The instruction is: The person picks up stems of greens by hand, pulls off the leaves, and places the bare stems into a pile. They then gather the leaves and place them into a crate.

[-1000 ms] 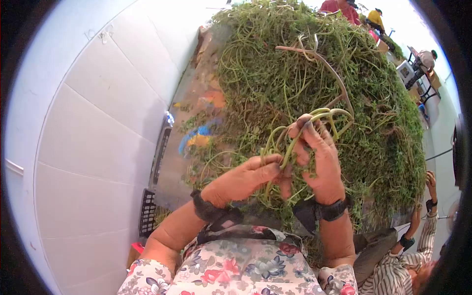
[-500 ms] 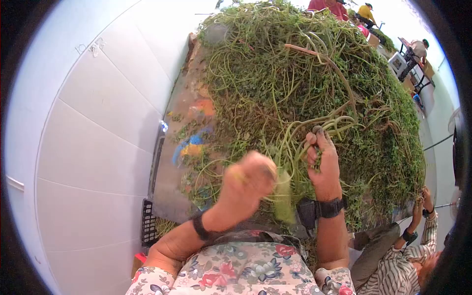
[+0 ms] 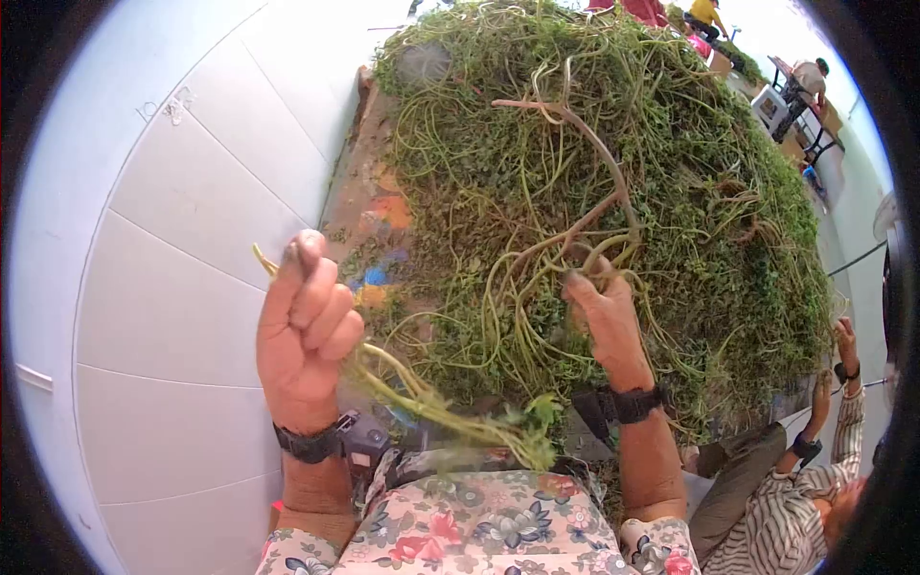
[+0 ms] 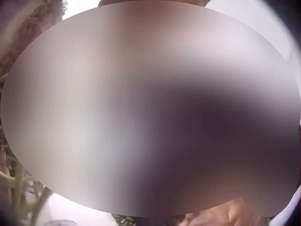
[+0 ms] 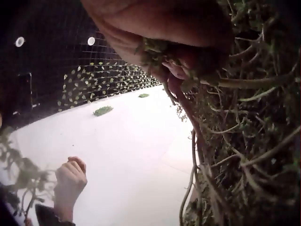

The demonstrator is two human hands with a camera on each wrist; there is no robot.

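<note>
Raised at the left in the head view, my left hand point(image 3: 305, 335) grips a few long green stems point(image 3: 412, 398). Their leafy tips trail rightward, low in front of the floral shirt. My right hand point(image 3: 611, 321) pinches the base of a bundle of vine stems point(image 3: 513, 307) over the heap. A bare brown branch point(image 3: 613, 168) curves up and away from that bundle. In the right wrist view, curled fingers of the right hand point(image 5: 160, 28) hold stems and leaves, with the left hand point(image 5: 70, 183) beyond. A large blur covers most of the left wrist view.
A wide heap of leafy vines point(image 3: 709, 287) covers most of the table point(image 3: 355, 206). A white panelled wall point(image 3: 192, 326) runs along the left. At the lower right sits a person in a striped shirt point(image 3: 776, 522); other people are at the far end.
My left hand has come away from the right and swung far left, drawing green stems with it. The right hand stays near its place, still holding the bundle; the branch has shifted left.
</note>
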